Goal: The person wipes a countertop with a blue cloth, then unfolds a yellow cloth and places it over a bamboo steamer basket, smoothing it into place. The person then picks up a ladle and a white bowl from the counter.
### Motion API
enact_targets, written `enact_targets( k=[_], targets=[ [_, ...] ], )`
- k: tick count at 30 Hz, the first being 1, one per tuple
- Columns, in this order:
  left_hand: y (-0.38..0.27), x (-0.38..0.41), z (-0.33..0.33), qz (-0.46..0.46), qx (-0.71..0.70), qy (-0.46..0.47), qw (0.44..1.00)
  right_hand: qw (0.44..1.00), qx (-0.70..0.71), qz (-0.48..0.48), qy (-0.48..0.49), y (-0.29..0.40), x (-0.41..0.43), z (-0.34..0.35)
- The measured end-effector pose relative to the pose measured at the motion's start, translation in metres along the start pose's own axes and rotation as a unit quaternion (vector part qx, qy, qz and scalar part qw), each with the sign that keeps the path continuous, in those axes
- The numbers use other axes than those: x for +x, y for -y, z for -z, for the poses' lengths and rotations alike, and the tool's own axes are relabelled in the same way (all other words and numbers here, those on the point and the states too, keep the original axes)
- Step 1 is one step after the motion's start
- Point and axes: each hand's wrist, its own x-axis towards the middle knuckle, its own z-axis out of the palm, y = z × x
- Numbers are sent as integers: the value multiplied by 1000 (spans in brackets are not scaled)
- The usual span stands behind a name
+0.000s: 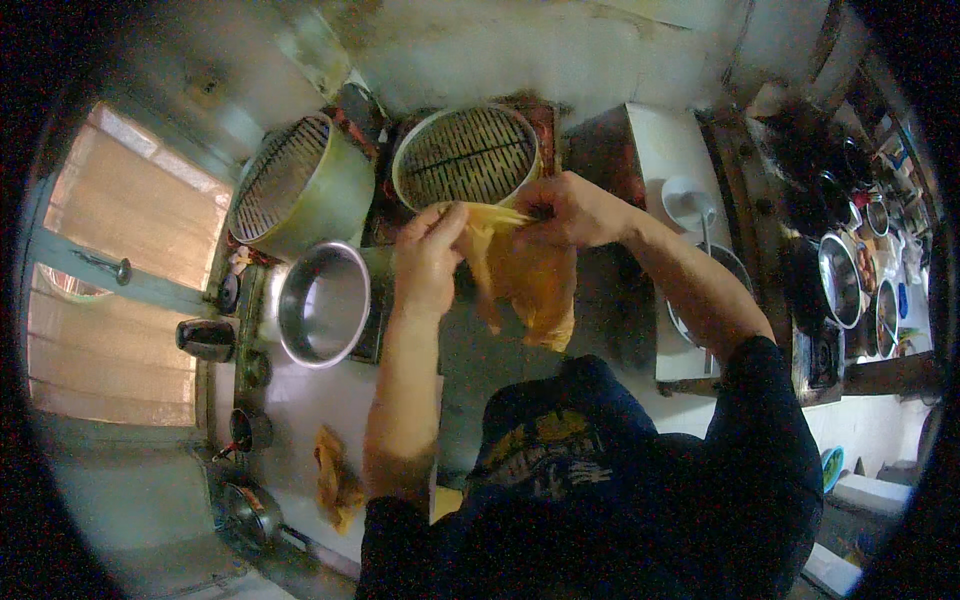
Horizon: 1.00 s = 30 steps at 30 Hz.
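Both of my hands hold a thin yellow-orange bag or cloth (536,277) up in front of me; the picture does not settle which. My left hand (429,251) pinches the left end of its upper edge between thumb and fingers. At the right end of that edge my right hand (574,210) grips the material, its fingertips partly in shadow. The lower part hangs down in folds towards my dark shirt. Just beyond my hands stands a large round pot (401,191) with a slotted grate (465,154) across its top.
Left of it is a second large pot (341,187) with a slotted grate. A wide metal pot (324,304) stands on the left counter (292,420), near a crumpled yellow-brown cloth or bag (335,480). To the right, a ladle (688,202) lies by a metal bowl (739,266). Several bowls line the far right.
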Motion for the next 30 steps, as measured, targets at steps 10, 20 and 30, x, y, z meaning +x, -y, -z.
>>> enact_targets(
  k=[10,20,30],
  targets=[
    [-46,2,29,-197,325,-170,909,982,177,-53,33,-59,-37,-23],
    [-103,0,71,-273,424,-276,818,971,158,-182,5,-98,-82,26],
    [-103,22,142,-270,236,-333,872,860,409,-188,-241,-87,-71,50]
  ],
)
